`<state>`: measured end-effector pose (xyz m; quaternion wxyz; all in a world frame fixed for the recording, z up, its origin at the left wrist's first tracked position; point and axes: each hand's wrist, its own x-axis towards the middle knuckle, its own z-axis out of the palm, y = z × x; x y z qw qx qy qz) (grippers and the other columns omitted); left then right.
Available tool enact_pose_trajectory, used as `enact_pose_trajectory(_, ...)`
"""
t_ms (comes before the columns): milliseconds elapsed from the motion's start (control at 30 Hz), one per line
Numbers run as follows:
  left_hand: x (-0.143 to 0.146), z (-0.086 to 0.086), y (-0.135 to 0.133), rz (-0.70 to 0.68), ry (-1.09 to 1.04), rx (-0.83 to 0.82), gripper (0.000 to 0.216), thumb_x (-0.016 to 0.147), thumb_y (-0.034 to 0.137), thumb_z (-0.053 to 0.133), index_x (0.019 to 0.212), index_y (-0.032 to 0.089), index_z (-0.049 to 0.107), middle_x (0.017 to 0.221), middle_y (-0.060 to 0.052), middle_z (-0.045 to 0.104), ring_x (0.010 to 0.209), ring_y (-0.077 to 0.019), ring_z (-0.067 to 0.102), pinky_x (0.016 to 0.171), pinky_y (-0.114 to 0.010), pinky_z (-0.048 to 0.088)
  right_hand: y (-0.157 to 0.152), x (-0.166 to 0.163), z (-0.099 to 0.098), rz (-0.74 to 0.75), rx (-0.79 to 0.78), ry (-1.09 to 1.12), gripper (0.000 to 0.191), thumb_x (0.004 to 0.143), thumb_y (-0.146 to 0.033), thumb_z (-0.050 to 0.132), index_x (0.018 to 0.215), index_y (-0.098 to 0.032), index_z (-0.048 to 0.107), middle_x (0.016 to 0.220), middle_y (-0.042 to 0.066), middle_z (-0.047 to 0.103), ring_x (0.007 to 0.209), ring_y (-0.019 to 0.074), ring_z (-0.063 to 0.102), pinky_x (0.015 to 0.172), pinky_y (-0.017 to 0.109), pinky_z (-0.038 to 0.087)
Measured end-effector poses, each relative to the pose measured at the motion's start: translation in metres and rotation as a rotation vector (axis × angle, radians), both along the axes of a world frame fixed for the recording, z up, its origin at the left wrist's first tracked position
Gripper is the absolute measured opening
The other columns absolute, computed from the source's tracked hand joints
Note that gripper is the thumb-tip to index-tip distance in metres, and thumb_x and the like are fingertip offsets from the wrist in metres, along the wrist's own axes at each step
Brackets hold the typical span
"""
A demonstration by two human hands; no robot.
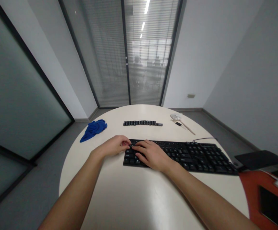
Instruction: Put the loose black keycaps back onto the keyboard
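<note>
A black keyboard (191, 155) lies across a round white table (119, 191). My left hand (113, 145) rests at the keyboard's upper left corner, fingers curled in a pinch at a key there. My right hand (150, 155) lies over the keyboard's left end, its index finger stretched toward the same corner and nearly touching the left fingertips. What the left fingers pinch is too small to name. A row of loose black keycaps (142, 123) lies in a line farther back on the table.
A crumpled blue cloth (94, 128) lies at the table's back left. Small white items and a thin stick (181, 122) sit at the back right. An orange chair (266, 195) with a dark phone stands at the right. Glass walls and blinds surround the room.
</note>
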<state>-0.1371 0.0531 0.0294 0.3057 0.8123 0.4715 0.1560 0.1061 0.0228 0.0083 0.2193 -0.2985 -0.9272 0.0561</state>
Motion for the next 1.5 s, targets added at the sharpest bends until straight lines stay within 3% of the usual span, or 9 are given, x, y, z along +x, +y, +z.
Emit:
enact_pose_trajectory(367, 0.003, 0.006, -0.004, -0.017, 0.039, 0.021, 0.025, 0.084, 0.029, 0.059, 0.102, 0.019, 0.073, 0.099, -0.006, 0.074, 0.082, -0.0209, 0.063, 0.078, -0.030, 0.047, 0.001, 0.000, 0.000, 0.005, 0.004, 0.006, 0.033, 0.102, -0.032, 0.050, 0.129, -0.020, 0.065, 0.123, 0.010, 0.067, 0.112, 0.0234, 0.060, 0.101, 0.042, 0.048)
enact_pose_trajectory(1000, 0.002, 0.007, -0.004, -0.021, 0.080, 0.018, 0.024, 0.086, 0.028, 0.057, 0.101, 0.019, 0.073, 0.089, -0.005, 0.072, 0.075, -0.0202, 0.062, 0.072, -0.029, 0.044, 0.001, 0.000, 0.000, 0.009, -0.017, 0.007, 0.034, 0.103, -0.032, 0.049, 0.131, -0.020, 0.063, 0.122, 0.010, 0.067, 0.111, 0.0235, 0.060, 0.099, 0.042, 0.048)
enact_pose_trajectory(1500, 0.004, 0.013, -0.006, -0.028, 0.123, 0.102, 0.021, 0.083, 0.023, 0.062, 0.096, 0.023, 0.078, 0.096, -0.005, 0.075, 0.086, -0.0234, 0.065, 0.076, -0.029, 0.045, 0.001, -0.001, 0.001, 0.011, -0.002, 0.017, 0.033, 0.102, -0.032, 0.050, 0.131, -0.021, 0.063, 0.121, 0.011, 0.068, 0.111, 0.0236, 0.060, 0.099, 0.041, 0.049)
